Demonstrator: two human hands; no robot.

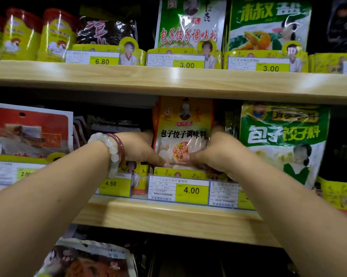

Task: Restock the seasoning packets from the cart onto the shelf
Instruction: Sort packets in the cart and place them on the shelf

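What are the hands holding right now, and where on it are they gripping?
Both hands hold the orange seasoning packet: the left hand grips its lower left edge, the right hand its lower right edge, thumbs on the front.

The orange-and-white seasoning packet (pixel 183 134) stands upright on the middle pale wooden shelf (pixel 168 214), between the left hand (pixel 137 148) and the right hand (pixel 218 150), left of the green-and-white packet (pixel 284 140).

White bead bracelet (pixel 110 148), red bangle (pixel 119 148)
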